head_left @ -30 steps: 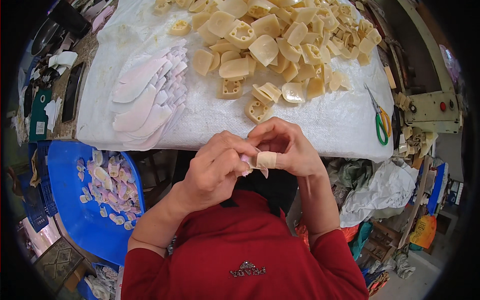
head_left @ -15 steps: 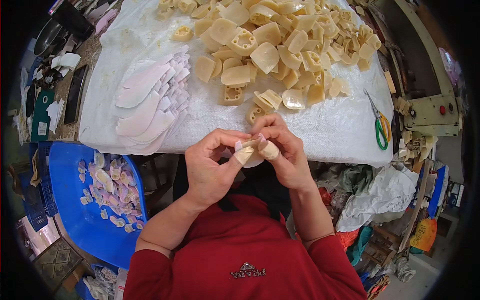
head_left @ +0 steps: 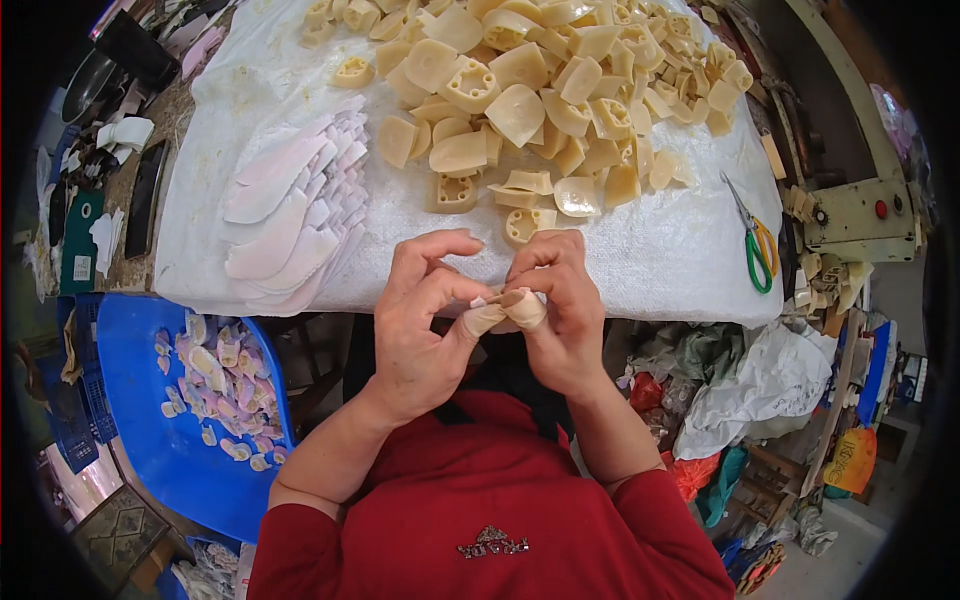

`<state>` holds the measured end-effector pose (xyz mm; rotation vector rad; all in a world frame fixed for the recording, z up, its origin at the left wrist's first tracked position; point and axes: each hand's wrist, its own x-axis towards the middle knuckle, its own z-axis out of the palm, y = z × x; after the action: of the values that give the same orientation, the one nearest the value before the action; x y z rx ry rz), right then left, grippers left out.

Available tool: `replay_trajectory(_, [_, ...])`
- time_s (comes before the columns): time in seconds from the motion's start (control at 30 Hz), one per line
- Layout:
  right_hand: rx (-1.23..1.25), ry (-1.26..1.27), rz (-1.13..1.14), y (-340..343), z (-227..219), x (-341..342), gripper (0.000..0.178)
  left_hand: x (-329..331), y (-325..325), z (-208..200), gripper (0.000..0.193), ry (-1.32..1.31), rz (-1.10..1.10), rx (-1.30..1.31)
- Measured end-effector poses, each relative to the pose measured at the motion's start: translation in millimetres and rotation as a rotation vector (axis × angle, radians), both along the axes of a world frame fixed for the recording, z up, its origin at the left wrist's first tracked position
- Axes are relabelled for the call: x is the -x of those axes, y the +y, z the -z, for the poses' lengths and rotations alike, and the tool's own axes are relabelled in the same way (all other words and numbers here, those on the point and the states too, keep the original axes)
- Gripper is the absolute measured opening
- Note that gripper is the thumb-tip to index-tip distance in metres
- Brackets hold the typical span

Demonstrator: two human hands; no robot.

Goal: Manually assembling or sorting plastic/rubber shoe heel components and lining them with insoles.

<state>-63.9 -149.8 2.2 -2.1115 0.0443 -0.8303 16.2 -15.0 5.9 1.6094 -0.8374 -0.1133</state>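
Near the front edge of the table, my left hand (head_left: 425, 325) and my right hand (head_left: 563, 325) meet over a small pale pinkish piece (head_left: 487, 299). Both thumbs wear beige tape, and their tips press close together on the piece. Fingers hide most of it, so its full shape cannot be made out. My left index finger is raised away, while the right fingers stay curled. Just beyond the right hand lies a beige moulded shoe heel (head_left: 524, 226) with holes in it. Overlapping pale pink cut sheets (head_left: 275, 215) lie to the left of my hands.
A large heap of beige shoe heels (head_left: 560, 105) covers the far part of the white-covered table (head_left: 420, 270). Scissors (head_left: 757, 250) with green and yellow handles lie at the right. A blue tub (head_left: 190, 480) at the lower left contains pink-covered heels (head_left: 228, 375).
My left index finger has lifted and stretched away from the piece. The thumbs have come closer together, and the piece is now more hidden. The view has shifted slightly.
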Motion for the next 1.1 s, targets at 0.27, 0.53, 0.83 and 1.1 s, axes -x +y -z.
replay_trajectory(0.27, [-0.830,0.354,-0.353,-24.0,-9.3,7.2,0.036,-5.1,2.4,1.3,0.020,-0.497,-0.004,0.066])
replay_trajectory(0.53, [-0.343,0.146,-0.266,-26.3,-8.1,8.8,0.046,-4.5,15.8,7.0,0.034,0.057,0.245,0.083])
replay_trajectory(0.83, [-0.282,0.067,-0.299,-0.9,11.6,9.2,0.050,16.0,1.5,15.8,0.048,0.827,0.441,0.156])
replay_trajectory(1.1, [-1.014,0.283,-0.373,6.5,5.1,7.0,0.026,28.1,-1.6,9.5,0.060,0.820,0.434,0.372])
